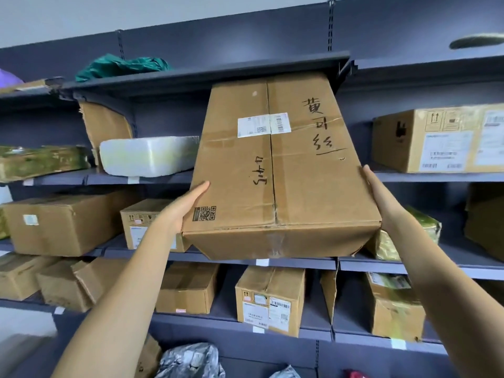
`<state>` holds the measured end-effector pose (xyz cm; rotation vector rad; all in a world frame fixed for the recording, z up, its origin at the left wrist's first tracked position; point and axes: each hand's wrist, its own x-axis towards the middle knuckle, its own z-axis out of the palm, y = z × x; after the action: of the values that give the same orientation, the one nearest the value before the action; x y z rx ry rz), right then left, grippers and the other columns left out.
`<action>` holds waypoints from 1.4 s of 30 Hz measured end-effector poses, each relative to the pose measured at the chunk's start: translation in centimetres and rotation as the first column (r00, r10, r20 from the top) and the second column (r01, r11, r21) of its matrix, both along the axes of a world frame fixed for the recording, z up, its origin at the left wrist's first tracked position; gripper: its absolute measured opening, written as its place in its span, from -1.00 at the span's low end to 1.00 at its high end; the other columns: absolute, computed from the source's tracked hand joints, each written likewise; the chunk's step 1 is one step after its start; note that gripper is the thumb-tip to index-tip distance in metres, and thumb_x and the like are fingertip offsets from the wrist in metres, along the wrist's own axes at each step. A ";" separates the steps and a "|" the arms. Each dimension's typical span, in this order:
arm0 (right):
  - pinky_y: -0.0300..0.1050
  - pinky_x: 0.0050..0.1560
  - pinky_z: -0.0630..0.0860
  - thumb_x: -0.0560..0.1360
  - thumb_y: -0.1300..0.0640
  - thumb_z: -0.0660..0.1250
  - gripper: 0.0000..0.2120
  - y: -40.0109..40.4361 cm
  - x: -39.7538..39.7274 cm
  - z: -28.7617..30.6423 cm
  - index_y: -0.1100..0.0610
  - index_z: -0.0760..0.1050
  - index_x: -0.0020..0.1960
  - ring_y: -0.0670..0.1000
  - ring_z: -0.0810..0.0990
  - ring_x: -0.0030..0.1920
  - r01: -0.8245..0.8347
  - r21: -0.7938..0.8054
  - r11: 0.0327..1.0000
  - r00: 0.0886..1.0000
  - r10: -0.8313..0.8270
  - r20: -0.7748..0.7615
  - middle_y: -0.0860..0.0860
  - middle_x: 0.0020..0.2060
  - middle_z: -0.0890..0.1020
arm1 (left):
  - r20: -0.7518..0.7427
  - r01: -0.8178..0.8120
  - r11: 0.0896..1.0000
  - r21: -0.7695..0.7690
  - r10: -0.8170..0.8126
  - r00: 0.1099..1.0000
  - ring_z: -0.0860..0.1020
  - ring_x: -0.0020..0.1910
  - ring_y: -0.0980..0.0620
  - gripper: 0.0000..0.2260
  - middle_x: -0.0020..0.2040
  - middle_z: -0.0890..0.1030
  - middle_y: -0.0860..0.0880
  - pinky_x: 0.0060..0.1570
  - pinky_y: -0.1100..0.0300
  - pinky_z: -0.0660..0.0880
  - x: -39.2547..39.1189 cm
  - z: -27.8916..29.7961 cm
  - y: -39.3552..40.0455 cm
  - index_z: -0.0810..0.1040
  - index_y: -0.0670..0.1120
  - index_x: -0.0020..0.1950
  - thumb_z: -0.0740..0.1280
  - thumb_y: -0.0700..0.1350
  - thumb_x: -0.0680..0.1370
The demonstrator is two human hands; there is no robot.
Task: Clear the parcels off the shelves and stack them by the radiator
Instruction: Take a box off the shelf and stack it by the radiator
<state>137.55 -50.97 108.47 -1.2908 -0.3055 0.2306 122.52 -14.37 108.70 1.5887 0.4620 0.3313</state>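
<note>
My left hand (181, 207) and right hand (380, 192) press flat, fingers straight, on the big box (275, 173) sides, tilted off the shelf edge (207, 70); no curl underneath, it could slip.

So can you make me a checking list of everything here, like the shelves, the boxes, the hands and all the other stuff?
Surface: dark metal shelves, several tiers, all loaded.
Job's things: big cardboard box with handwriting and a white label, tilted, its top end under the upper shelf; more parcels on every tier.
Clutter: green bag on top shelf; white wrapped block; grey plastic bags at the bottom.
Hands: left hand and right hand flat against the big box's sides.
Cables: nothing seen.
Surroundings: pale wall above; radiator not in view.
</note>
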 end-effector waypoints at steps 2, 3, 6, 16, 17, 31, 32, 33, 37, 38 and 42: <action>-0.15 -0.24 0.52 0.46 -0.35 0.14 -0.56 0.3 1.3 1.0 -0.06 0.57 0.02 -0.06 0.72 -0.25 -0.040 -0.046 0.998 0.998 0.041 0.040 -0.05 -0.21 0.73 | 0.013 0.017 0.999 0.044 -0.018 1.000 0.70 -0.30 0.02 -0.67 -0.23 0.72 0.01 -0.37 0.20 0.56 0.9 0.9 0.7 0.61 0.08 -0.02 0.44 0.23 0.34; -0.15 -0.23 0.52 0.46 -0.35 0.13 -0.55 0.5 1.9 1.7 -0.06 0.57 0.03 -0.07 0.72 -0.23 -0.062 -0.059 0.996 0.996 0.066 0.062 -0.05 -0.20 0.73 | 0.021 0.021 0.997 0.070 -0.022 1.000 0.69 -0.27 0.03 -0.69 -0.21 0.73 0.01 -0.33 0.19 0.55 1.4 1.6 0.9 0.62 0.08 -0.03 0.45 0.22 0.34; -0.11 -0.18 0.52 0.48 -0.33 0.13 -0.57 1.4 3.8 4.4 -0.06 0.57 0.06 -0.07 0.72 -0.18 -0.089 -0.092 0.992 0.986 0.100 0.131 -0.06 -0.12 0.73 | 0.049 -0.002 0.994 0.112 -0.003 0.999 0.68 -0.18 0.04 -0.70 -0.14 0.73 0.01 -0.24 0.16 0.53 3.0 3.9 1.3 0.64 0.06 -0.03 0.46 0.19 0.35; 0.07 0.12 0.51 0.50 -0.21 0.22 -0.51 4.0 7.5 8.6 0.05 0.40 0.31 0.10 0.57 0.10 0.000 -0.312 0.950 0.963 0.085 0.257 0.06 0.09 0.60 | 0.074 -0.124 0.986 0.116 0.116 0.991 0.48 0.30 -0.06 -0.41 0.31 0.52 -0.02 0.37 -0.01 0.35 7.2 7.0 1.0 0.42 -0.01 0.38 0.36 0.24 0.43; 0.06 0.06 0.52 0.47 -0.23 0.25 -0.52 4.0 7.2 8.1 0.02 0.40 0.28 0.09 0.57 0.07 0.017 -0.331 0.944 0.961 0.076 0.265 0.05 0.07 0.61 | 0.072 -0.137 0.984 0.111 0.130 0.989 0.45 0.33 -0.05 -0.38 0.33 0.50 -0.01 0.38 -0.01 0.33 7.1 6.4 0.8 0.40 -0.01 0.39 0.37 0.25 0.41; 0.04 0.24 0.47 0.36 -0.34 0.31 -0.35 -2.7 -3.2 -7.7 -0.05 0.38 0.35 0.01 0.52 0.20 0.169 -0.281 0.945 0.982 -0.138 0.126 -0.04 0.21 0.54 | 0.025 -0.008 0.998 0.058 0.006 1.000 0.60 0.06 0.03 -0.46 0.14 0.63 0.01 0.00 0.13 0.54 -0.2 -6.4 -5.0 0.51 0.03 0.29 0.48 0.16 0.36; 0.08 0.31 0.42 0.35 -0.33 0.32 -0.33 -4.0 -4.4 -9.3 -0.03 0.38 0.36 0.04 0.50 0.24 0.204 -0.267 0.942 0.978 -0.183 0.100 -0.01 0.24 0.54 | 0.016 0.031 0.998 0.056 -0.032 0.999 0.61 0.00 0.06 -0.47 0.09 0.65 0.02 -0.10 0.17 0.55 -0.7 -7.5 -5.9 0.52 0.03 0.27 0.49 0.14 0.35; 0.10 0.33 0.41 0.35 -0.33 0.32 -0.32 -5.4 -5.8 -11.0 -0.02 0.38 0.37 0.05 0.50 0.25 0.221 -0.250 0.943 0.975 -0.209 0.072 0.00 0.26 0.54 | 0.001 0.072 0.996 0.056 -0.072 0.997 0.62 -0.03 0.09 -0.48 0.04 0.66 0.05 -0.15 0.19 0.55 -1.0 -8.9 -7.0 0.53 0.04 0.26 0.50 0.12 0.34; 0.09 0.35 0.39 0.31 -0.31 0.34 -0.28 -12.7 -12.3 -18.2 0.04 0.39 0.36 0.04 0.50 0.25 0.281 -0.204 0.938 0.958 -0.288 -0.005 0.02 0.27 0.53 | -0.099 0.250 0.966 0.071 -0.243 0.965 0.61 -0.02 0.11 -0.53 0.03 0.66 0.09 -0.16 0.21 0.52 -1.3 -14.6 -13.3 0.54 0.07 0.19 0.53 0.09 0.32; 0.10 0.37 0.37 0.33 -0.29 0.33 -0.30 -14.8 -13.8 -20.0 0.05 0.38 0.36 0.03 0.49 0.26 0.329 -0.200 0.923 0.938 -0.344 -0.043 0.00 0.27 0.52 | -0.129 0.281 0.957 0.075 -0.270 0.954 0.61 -0.03 0.09 -0.54 0.01 0.66 0.08 -0.17 0.20 0.52 -1.1 -16.0 -15.4 0.54 0.07 0.18 0.53 0.09 0.32; 0.10 0.40 0.33 0.33 -0.28 0.35 -0.30 -23.6 -19.8 -25.6 0.05 0.39 0.37 0.05 0.47 0.30 0.510 -0.234 0.828 0.816 -0.551 -0.172 0.01 0.28 0.52 | -0.192 0.407 0.913 0.012 -0.398 0.897 0.59 -0.21 0.18 -0.77 -0.12 0.61 0.10 -0.28 0.24 0.49 0.5 -21.4 -25.3 0.51 0.03 -0.06 0.50 0.02 0.38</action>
<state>117.73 -74.61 82.84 -1.4586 0.2939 -0.0765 123.06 -39.64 87.35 1.7286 0.2552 -0.1253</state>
